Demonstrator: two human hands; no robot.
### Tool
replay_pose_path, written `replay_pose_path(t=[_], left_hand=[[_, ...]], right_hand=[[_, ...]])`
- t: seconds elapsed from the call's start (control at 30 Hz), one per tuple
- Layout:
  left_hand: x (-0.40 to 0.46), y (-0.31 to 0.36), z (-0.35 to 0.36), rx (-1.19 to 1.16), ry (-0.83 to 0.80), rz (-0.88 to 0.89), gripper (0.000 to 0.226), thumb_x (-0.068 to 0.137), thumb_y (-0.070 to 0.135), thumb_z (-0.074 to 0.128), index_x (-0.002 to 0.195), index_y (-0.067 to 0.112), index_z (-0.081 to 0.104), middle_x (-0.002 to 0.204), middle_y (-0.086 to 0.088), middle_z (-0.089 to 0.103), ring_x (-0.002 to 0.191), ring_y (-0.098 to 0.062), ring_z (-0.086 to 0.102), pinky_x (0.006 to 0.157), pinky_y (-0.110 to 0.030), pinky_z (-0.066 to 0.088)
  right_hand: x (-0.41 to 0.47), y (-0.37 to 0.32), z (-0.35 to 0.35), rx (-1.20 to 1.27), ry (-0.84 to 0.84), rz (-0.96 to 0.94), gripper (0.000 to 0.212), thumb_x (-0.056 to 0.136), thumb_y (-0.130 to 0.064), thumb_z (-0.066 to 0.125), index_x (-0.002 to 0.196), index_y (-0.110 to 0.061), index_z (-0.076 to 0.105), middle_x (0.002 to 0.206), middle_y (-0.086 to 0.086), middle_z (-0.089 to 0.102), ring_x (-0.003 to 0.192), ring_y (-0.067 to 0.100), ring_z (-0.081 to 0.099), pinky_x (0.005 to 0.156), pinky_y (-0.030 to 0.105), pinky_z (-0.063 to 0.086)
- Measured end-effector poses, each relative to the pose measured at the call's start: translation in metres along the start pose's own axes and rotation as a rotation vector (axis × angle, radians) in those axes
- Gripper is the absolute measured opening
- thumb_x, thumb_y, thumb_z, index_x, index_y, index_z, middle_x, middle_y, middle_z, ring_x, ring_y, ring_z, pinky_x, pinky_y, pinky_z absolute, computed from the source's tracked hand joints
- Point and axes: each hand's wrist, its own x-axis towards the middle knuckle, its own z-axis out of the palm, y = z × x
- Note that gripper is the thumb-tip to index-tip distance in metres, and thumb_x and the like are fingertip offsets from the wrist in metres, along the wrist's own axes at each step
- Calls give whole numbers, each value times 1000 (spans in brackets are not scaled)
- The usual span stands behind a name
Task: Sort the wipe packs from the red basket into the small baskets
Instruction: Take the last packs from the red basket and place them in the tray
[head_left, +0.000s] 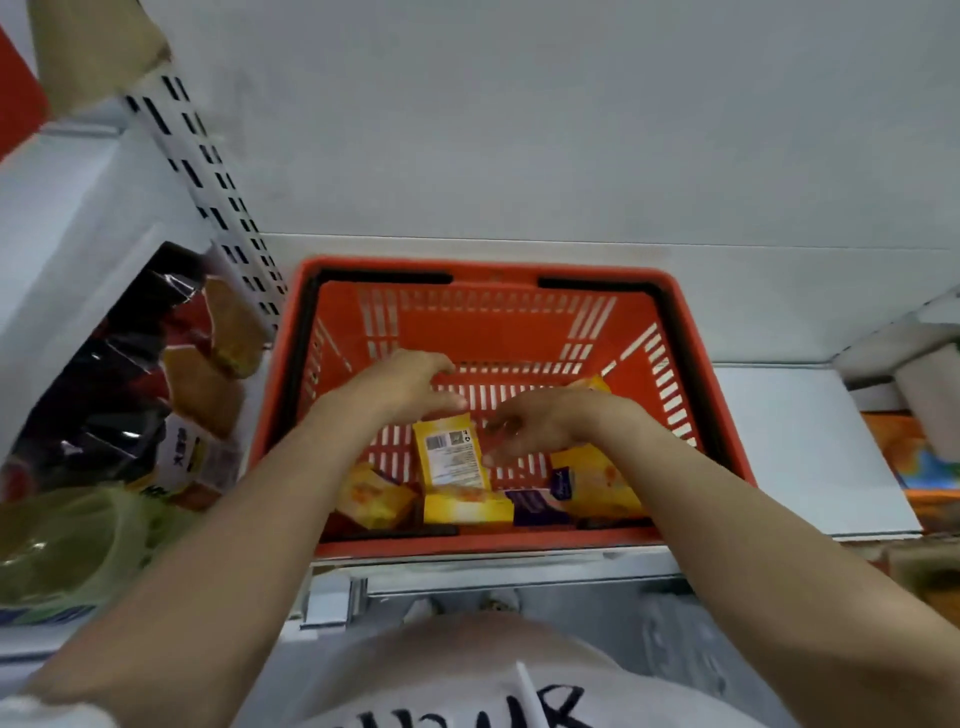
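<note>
White shelf (810, 447) | red basket (727, 457) | barcode-labelled yellow pack (452, 457) | hands (467, 405) spread, empty

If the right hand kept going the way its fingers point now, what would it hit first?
The right hand points left and down, fingertips just above the upturned yellow pack with the barcode label. That pack would likely be met first, though depth is hard to judge. The left hand hovers just beyond it.
</note>
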Motion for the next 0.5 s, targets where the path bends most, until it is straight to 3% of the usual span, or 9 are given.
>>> replay_pose_path(t=[0.13,0.23,0.33,0.5], left_hand=[[16,-16,8,-3,-67,-20,65,82,63,63,138,34,50,142,0,53,125,-23,53,90,-34,45],[23,-21,17,-6,-124,-8,68,82,66,62,140,33,49,145,1,51,127,-22,50,86,-32,41],[27,-22,31,-78,-281,-30,78,82,70,59,146,30,41,154,1,40,136,-22,43,105,-38,41],[26,-24,45,-171,-458,-104,91,81,75,54,154,30,24,162,3,24,145,-23,29,116,-44,29]], right_hand=[[27,-12,10,130,-221,6,87,64,-73,75,138,-35,50,143,-1,50,112,20,60,75,33,62],[40,-6,18,32,-265,114,88,72,-71,70,147,-34,38,150,2,45,127,30,52,92,46,56],[47,8,21,-19,-226,245,95,77,-77,58,153,-27,31,157,6,36,131,32,49,99,48,51],[50,21,22,384,-238,419,97,79,-48,77,154,-17,23,152,21,36,99,40,66,64,43,62]])
